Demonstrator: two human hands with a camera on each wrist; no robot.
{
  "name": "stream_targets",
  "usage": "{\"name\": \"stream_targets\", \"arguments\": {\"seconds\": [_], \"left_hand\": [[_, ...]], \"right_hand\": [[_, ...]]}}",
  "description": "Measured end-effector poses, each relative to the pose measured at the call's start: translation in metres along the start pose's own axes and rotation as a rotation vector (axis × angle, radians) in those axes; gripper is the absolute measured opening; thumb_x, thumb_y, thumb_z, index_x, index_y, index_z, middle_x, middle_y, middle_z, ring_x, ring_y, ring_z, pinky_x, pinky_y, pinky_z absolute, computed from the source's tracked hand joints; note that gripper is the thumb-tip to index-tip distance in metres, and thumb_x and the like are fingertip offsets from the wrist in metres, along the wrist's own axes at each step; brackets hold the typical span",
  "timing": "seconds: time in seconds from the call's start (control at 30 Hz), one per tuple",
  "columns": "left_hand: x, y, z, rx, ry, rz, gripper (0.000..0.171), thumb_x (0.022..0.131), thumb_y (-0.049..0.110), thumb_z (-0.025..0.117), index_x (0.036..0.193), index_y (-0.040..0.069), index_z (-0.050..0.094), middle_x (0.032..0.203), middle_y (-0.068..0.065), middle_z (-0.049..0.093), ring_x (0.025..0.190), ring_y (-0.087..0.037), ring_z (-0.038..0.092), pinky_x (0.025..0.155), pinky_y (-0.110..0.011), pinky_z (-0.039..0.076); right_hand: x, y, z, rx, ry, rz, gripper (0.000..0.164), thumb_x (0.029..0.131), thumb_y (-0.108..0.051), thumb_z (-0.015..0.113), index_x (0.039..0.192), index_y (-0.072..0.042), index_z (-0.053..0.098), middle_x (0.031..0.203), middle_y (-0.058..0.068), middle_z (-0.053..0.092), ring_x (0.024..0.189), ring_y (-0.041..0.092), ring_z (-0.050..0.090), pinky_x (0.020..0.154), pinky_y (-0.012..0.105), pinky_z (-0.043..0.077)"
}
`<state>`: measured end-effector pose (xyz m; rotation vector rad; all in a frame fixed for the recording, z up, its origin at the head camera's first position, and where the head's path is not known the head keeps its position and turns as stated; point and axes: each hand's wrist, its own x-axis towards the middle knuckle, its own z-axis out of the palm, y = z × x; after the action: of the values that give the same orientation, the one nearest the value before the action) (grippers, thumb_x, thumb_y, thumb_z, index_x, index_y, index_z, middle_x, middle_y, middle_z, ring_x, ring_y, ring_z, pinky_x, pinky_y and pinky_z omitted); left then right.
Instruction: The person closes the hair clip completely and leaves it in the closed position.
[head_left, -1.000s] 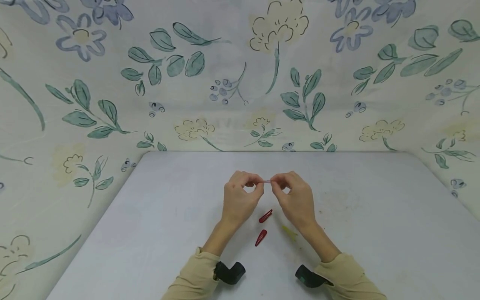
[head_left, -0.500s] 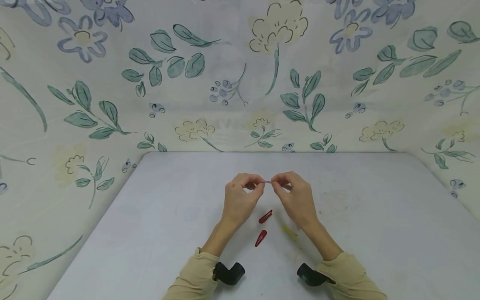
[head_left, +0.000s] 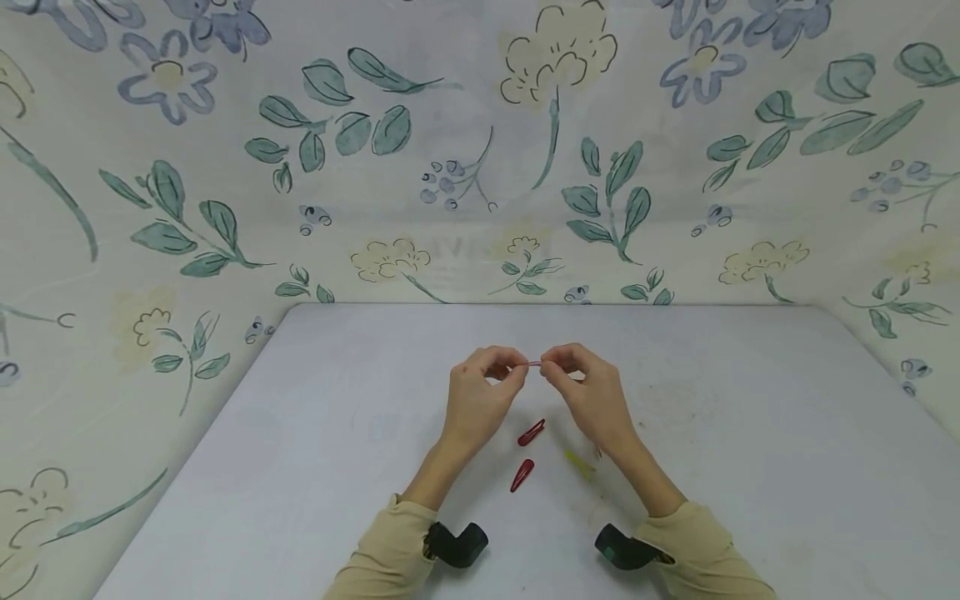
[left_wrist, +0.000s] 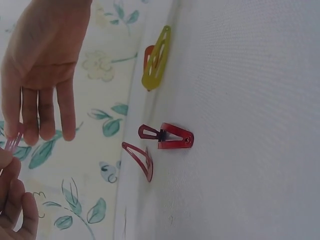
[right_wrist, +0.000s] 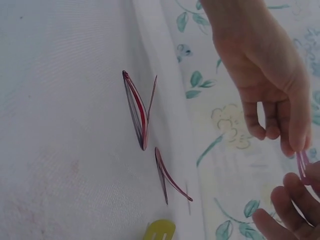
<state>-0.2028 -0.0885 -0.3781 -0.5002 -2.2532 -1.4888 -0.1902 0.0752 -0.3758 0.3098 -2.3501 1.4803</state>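
A small pink snap hair clip (head_left: 534, 363) spans the gap between my two hands, above the far middle of the table. The left hand (head_left: 480, 400) pinches one end with thumb and index finger, while the right hand (head_left: 588, 396) pinches the other end. In the right wrist view the pink clip (right_wrist: 302, 166) shows as a narrow loop between the fingertips. Below the hands lie a red hair clip (head_left: 531, 432) and a second red hair clip (head_left: 522, 476). Both stand snapped open in the right wrist view.
A yellow hair clip (head_left: 579, 466) lies near the right wrist. Behind it in the left wrist view is an orange-red clip (left_wrist: 148, 56), mostly hidden in the head view. A flowered cloth (head_left: 450, 183) rises behind the white table (head_left: 337, 417).
The right hand has shifted slightly and its fingers have closed up a little around the clip's end. The left hand and the clips on the table stay nearly still.
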Motion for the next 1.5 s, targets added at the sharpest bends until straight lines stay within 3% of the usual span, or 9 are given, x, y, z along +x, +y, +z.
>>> {"name": "stream_targets", "arguments": {"seconds": [0.17,0.43,0.7,0.87,1.03,1.23,1.37,1.5], "left_hand": [[-0.001,0.000,0.000,-0.034,-0.024,-0.001,0.004,0.087,0.005,0.071,0.091,0.006,0.073,0.086,-0.002,0.071,0.080,-0.015,0.062,0.073,-0.028,0.052],[0.002,-0.001,0.000,-0.027,-0.096,0.020,0.006,0.088,0.006,0.069,0.092,0.007,0.074,0.089,-0.002,0.073,0.083,-0.015,0.063,0.075,-0.030,0.053],[0.022,0.001,-0.007,0.009,-0.223,0.003,0.007,0.092,0.009,0.067,0.096,0.007,0.072,0.089,-0.001,0.071,0.083,-0.014,0.062,0.078,-0.030,0.054],[0.038,0.005,-0.008,0.021,-0.251,-0.011,0.008,0.091,0.011,0.068,0.096,0.009,0.074,0.088,0.001,0.071,0.082,-0.014,0.061,0.077,-0.030,0.053],[0.053,0.008,-0.004,0.119,-0.275,0.067,0.008,0.090,0.009,0.068,0.096,0.011,0.073,0.087,0.001,0.069,0.079,-0.015,0.058,0.070,-0.028,0.049],[0.068,0.005,0.004,0.316,-0.316,0.182,0.012,0.092,0.009,0.066,0.101,0.008,0.073,0.093,-0.002,0.071,0.082,-0.016,0.058,0.073,-0.029,0.049],[0.074,0.003,0.008,0.379,-0.335,0.185,0.013,0.092,0.010,0.065,0.101,0.007,0.074,0.097,-0.003,0.072,0.085,-0.020,0.059,0.076,-0.032,0.049],[0.077,-0.002,0.014,0.431,-0.363,0.158,0.014,0.094,0.013,0.065,0.103,0.008,0.073,0.100,-0.004,0.072,0.089,-0.021,0.060,0.078,-0.032,0.050]], "right_hand": [[0.000,0.004,-0.003,0.060,-0.038,0.046,0.012,0.095,-0.017,0.067,0.102,-0.008,0.069,0.092,0.004,0.070,0.085,0.017,0.064,0.074,0.027,0.052],[0.004,0.005,-0.012,0.023,-0.117,0.032,0.011,0.095,-0.015,0.067,0.102,-0.007,0.070,0.095,0.004,0.071,0.090,0.019,0.063,0.078,0.034,0.051],[0.022,0.003,-0.028,0.041,-0.273,0.076,0.020,0.096,-0.023,0.064,0.108,-0.007,0.068,0.102,0.006,0.071,0.094,0.020,0.065,0.083,0.037,0.050],[0.038,-0.002,-0.037,0.010,-0.288,0.080,0.020,0.095,-0.019,0.063,0.109,-0.004,0.069,0.104,0.009,0.070,0.096,0.022,0.062,0.083,0.037,0.049],[0.050,-0.003,-0.040,-0.122,-0.232,0.026,0.018,0.094,-0.016,0.066,0.107,-0.004,0.071,0.101,0.008,0.071,0.095,0.024,0.062,0.075,0.035,0.051],[0.058,0.000,-0.038,-0.244,-0.198,-0.090,0.023,0.094,-0.010,0.066,0.114,0.000,0.070,0.101,0.014,0.072,0.093,0.028,0.066,0.075,0.040,0.056],[0.062,0.005,-0.037,-0.322,-0.203,-0.115,0.022,0.094,-0.010,0.066,0.112,0.000,0.071,0.103,0.015,0.072,0.093,0.028,0.067,0.077,0.042,0.056],[0.066,0.011,-0.035,-0.367,-0.225,-0.087,0.021,0.094,-0.011,0.066,0.111,0.000,0.071,0.102,0.014,0.072,0.094,0.028,0.065,0.079,0.042,0.056]]}}
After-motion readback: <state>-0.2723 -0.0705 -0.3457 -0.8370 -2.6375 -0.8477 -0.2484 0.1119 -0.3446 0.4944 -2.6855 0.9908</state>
